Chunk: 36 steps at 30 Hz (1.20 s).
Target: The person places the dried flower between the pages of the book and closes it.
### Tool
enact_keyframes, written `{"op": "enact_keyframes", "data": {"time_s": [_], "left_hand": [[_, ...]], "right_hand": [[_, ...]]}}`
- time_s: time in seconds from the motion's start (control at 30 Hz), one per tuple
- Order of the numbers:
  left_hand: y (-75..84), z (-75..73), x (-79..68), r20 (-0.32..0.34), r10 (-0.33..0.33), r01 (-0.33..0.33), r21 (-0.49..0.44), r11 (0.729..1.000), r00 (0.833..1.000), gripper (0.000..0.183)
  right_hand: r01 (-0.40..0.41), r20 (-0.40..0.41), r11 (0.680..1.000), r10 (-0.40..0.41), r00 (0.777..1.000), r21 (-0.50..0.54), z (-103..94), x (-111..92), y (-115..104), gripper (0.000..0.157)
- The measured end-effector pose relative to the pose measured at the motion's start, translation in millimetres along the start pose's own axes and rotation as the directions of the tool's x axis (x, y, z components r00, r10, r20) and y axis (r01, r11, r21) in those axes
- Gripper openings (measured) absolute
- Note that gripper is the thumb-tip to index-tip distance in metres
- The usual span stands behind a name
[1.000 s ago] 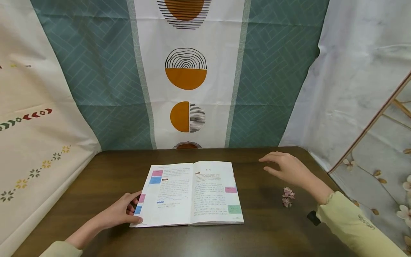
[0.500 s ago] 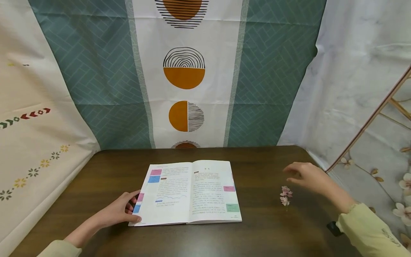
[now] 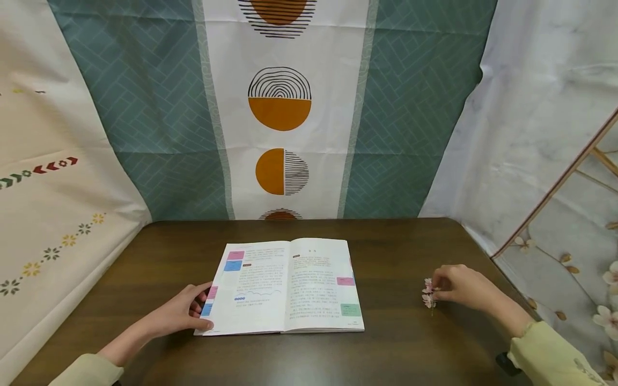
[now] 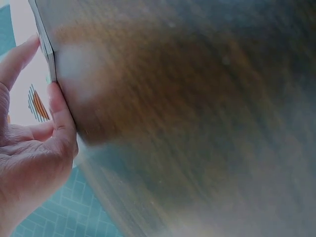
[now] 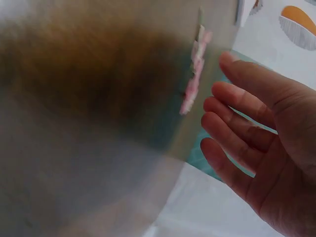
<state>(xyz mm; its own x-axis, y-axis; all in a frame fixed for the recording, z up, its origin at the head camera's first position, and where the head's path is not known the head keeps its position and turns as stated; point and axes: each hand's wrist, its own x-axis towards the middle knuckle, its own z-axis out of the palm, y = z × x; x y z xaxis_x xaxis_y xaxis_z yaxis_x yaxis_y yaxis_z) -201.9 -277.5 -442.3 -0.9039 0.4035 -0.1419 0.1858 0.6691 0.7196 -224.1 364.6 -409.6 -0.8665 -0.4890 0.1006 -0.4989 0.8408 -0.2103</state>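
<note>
An open book point(image 3: 311, 289) lies flat on the brown table, with coloured tabs along its outer edges. My left hand point(image 3: 176, 313) rests at its lower left corner, the thumb on the page and the other fingers bent along the edge. In the left wrist view the left hand point(image 4: 34, 153) touches the edge of the book point(image 4: 50, 61). A small sprig of pink blossoms point(image 3: 427, 296) lies to the right of the book. Close beside it is my right hand point(image 3: 463, 289). The right wrist view shows this hand point(image 5: 256, 143) with spread fingers, apart from the sprig point(image 5: 196, 74).
Behind the table point(image 3: 386, 241) hangs a green and white cloth point(image 3: 328, 123) with orange circles. A cream cloth point(image 3: 63, 203) covers the left side. On the right is a pale cloth point(image 3: 531, 161) with printed flowers. A small dark object point(image 3: 507, 364) is by the right sleeve.
My right hand has moved right, then down to the pink sprig. My left hand stays at the book's corner, and the book and sprig lie where they were.
</note>
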Motion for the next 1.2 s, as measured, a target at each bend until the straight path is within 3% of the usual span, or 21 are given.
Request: {"op": "enact_keyframes", "data": {"time_s": [0.17,0.57,0.9,1.2], "left_hand": [[-1.4,0.3,0.2,0.0,-0.011,0.011,0.0,1.0,1.0,0.096],[-3.0,-0.1,1.5,0.0,-0.02,0.02,0.003,1.0,1.0,0.095],[-0.1,-1.2,1.4,-0.008,-0.017,0.017,-0.007,1.0,1.0,0.095],[-1.4,0.9,0.3,0.003,0.009,-0.008,-0.014,1.0,1.0,0.095]], "right_hand": [[-0.021,0.039,1.0,0.021,0.999,-0.001,11.5,0.2,-0.2,0.02],[0.111,-0.009,0.99,-0.113,0.994,-0.089,18.8,18.6,1.0,0.027],[0.29,-0.079,0.952,-0.298,0.951,-0.092,27.7,46.1,4.0,0.04],[0.33,-0.02,0.942,-0.331,0.943,-0.064,33.1,67.2,3.2,0.04]]}}
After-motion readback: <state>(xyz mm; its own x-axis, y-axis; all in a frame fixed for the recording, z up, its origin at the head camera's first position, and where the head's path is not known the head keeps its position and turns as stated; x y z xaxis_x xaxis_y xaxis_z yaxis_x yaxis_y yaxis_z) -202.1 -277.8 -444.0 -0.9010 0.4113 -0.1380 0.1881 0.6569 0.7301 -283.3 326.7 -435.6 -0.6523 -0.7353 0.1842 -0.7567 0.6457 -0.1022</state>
